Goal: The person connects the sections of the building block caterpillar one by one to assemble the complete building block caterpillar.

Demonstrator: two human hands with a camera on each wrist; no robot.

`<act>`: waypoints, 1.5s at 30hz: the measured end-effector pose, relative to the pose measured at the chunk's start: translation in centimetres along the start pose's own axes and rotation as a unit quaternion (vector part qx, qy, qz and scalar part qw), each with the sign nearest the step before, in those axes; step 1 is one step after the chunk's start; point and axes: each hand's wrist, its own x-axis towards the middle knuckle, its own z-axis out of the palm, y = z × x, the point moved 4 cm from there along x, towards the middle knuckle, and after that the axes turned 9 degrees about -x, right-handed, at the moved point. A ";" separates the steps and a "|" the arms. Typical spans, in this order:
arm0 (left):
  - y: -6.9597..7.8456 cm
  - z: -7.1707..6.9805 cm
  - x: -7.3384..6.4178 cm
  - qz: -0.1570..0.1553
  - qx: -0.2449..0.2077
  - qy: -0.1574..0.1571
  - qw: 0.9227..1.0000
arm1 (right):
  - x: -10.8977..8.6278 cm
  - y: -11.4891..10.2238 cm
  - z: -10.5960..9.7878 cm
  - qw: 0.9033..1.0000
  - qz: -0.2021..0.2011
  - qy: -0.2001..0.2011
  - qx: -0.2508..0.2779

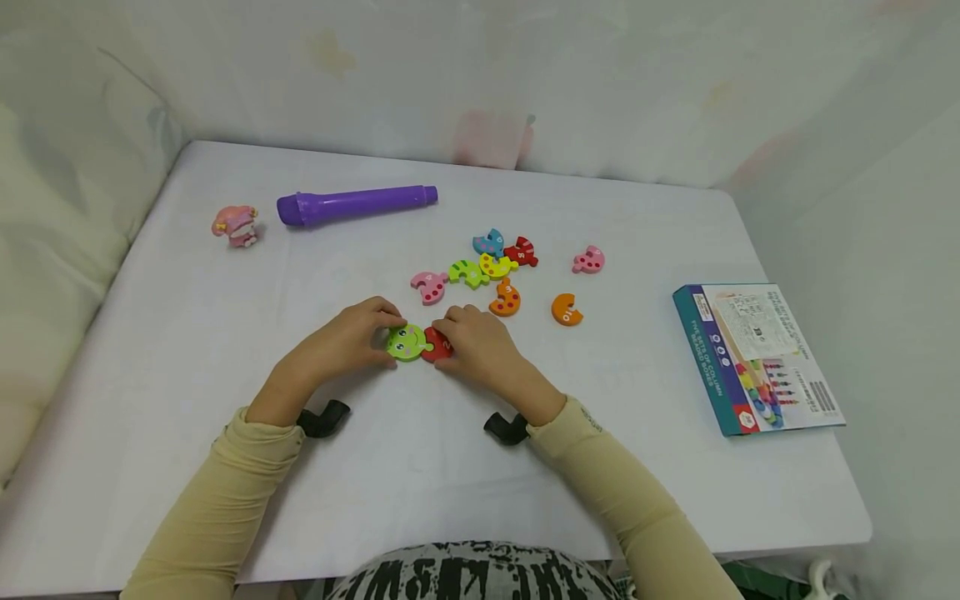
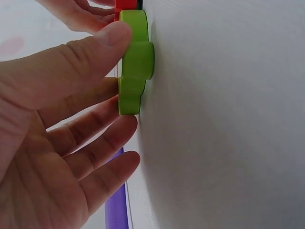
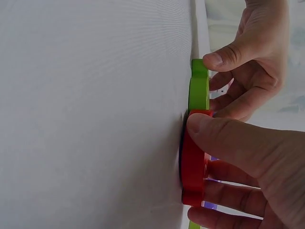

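Observation:
A green puzzle piece with a smiling face (image 1: 406,342) lies flat on the white table, its right side meeting a red puzzle piece (image 1: 435,346). My left hand (image 1: 347,337) grips the green piece between thumb and fingers; in the left wrist view the thumb presses the piece's green edge (image 2: 138,62). With thumb and fingers my right hand (image 1: 482,346) pinches the red piece, partly covering it. The right wrist view shows the red edge (image 3: 194,162) under the right thumb, right against the green one (image 3: 199,90).
Beyond the hands lie several loose puzzle pieces, among them a pink one (image 1: 430,287), a yellow one (image 1: 497,267) and an orange one (image 1: 566,310). A purple toy microphone (image 1: 360,205) and a pink figurine (image 1: 236,226) are at the back left. To the right sits a flat box (image 1: 757,358).

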 end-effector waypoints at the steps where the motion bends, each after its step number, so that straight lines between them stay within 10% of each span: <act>1: 0.0 0.0 0.0 -0.001 0.000 0.000 1.000 | 0.0 0.0 0.0 1.000 0.001 -0.001 0.001; 45: 0.1 0.1 0.1 -0.014 0.006 -0.004 1.000 | 0.0 0.6 0.5 0.998 0.025 -0.018 0.064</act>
